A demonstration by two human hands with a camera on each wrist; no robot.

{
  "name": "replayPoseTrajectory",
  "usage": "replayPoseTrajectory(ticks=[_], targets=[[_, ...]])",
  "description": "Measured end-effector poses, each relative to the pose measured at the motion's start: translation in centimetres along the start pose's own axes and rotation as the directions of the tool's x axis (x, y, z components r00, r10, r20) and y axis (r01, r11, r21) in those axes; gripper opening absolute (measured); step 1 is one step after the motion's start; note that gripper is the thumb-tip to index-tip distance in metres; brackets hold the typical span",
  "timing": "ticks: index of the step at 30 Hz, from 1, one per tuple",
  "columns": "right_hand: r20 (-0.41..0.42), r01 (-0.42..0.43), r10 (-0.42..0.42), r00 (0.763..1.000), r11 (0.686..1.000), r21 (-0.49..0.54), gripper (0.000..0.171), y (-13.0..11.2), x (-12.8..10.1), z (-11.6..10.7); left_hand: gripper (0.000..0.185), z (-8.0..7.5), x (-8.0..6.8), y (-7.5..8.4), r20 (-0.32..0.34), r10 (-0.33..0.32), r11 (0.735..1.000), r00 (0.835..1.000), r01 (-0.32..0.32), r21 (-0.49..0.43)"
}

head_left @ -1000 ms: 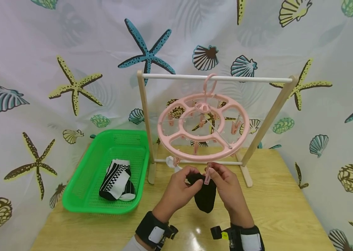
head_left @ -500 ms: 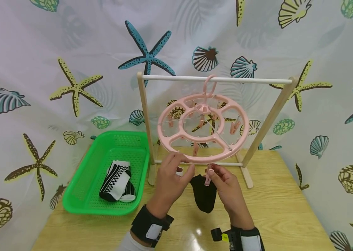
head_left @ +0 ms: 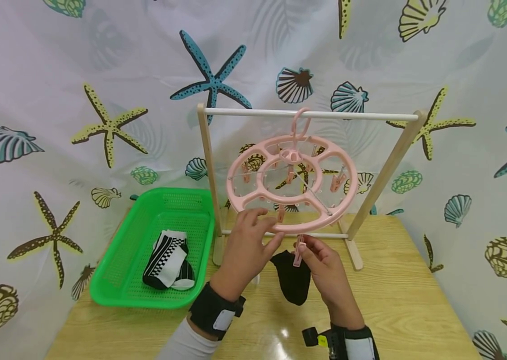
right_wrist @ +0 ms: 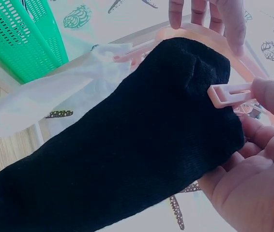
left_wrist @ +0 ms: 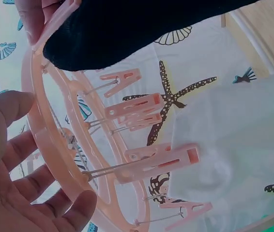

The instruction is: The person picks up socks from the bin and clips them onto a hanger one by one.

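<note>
My right hand (head_left: 330, 272) pinches a pink clothespin (head_left: 299, 252) at the near edge of a round pink clip hanger (head_left: 305, 228). A black sock (head_left: 295, 282) hangs toe down from that clothespin, and its upper corner is in the pin's jaws. My left hand (head_left: 243, 247) holds the hanger's near-left rim, with the thumb on one side and fingers on the other in the left wrist view. Beside it a white sock (right_wrist: 45, 99) hangs from another pink clothespin (left_wrist: 159, 164); the left hand mostly hides this sock in the head view.
The hanger hooks over a white rod (head_left: 253, 112) on a wooden stand (head_left: 399, 165). Other pink clothespins dangle from the ring. At left a green basket (head_left: 100, 287) holds black-and-white socks (head_left: 170, 260). A shell-patterned cloth stands behind the wooden table (head_left: 397, 280).
My left hand has let go of the black sock and moved up and left onto the hanger's rim. My right hand stays at the clothespin with the black sock hanging there.
</note>
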State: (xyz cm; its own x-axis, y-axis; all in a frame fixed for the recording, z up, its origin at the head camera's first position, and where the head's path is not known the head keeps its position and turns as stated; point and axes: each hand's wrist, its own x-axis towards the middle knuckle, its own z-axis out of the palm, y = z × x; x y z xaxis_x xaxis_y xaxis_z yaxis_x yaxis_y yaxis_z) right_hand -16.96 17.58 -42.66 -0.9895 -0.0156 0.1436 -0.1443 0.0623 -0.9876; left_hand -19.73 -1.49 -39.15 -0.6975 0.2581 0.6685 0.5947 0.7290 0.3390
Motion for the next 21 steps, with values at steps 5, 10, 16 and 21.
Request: replayPoseTrajectory(ticks=[5, 10, 16, 21], targets=[[-0.002, 0.003, -0.003, 1.000, 1.000, 0.000, 0.037, -0.04, 0.02, -0.05, 0.026, 0.05, -0.02, 0.00, -0.007, -0.010, 1.000, 1.000, 0.010, -0.012], [-0.004, -0.009, 0.009, 1.000, 1.000, 0.000, 0.038, -0.10, -0.01, 0.02, 0.025, 0.06, -0.16, 0.02, -0.014, -0.011, 1.000, 1.000, 0.011, -0.022], [-0.007, -0.012, 0.012, 1.000, 1.000, 0.016, 0.037, 0.05, 0.03, -0.06, 0.026, 0.01, -0.26, 0.00, -0.024, -0.004, 1.000, 1.000, 0.003, -0.025], [-0.015, -0.002, 0.002, 1.000, 1.000, 0.021, 0.036, 0.04, 0.13, -0.07, 0.025, -0.06, -0.23, -0.10, -0.046, 0.019, 0.999, 0.999, -0.021, -0.044]])
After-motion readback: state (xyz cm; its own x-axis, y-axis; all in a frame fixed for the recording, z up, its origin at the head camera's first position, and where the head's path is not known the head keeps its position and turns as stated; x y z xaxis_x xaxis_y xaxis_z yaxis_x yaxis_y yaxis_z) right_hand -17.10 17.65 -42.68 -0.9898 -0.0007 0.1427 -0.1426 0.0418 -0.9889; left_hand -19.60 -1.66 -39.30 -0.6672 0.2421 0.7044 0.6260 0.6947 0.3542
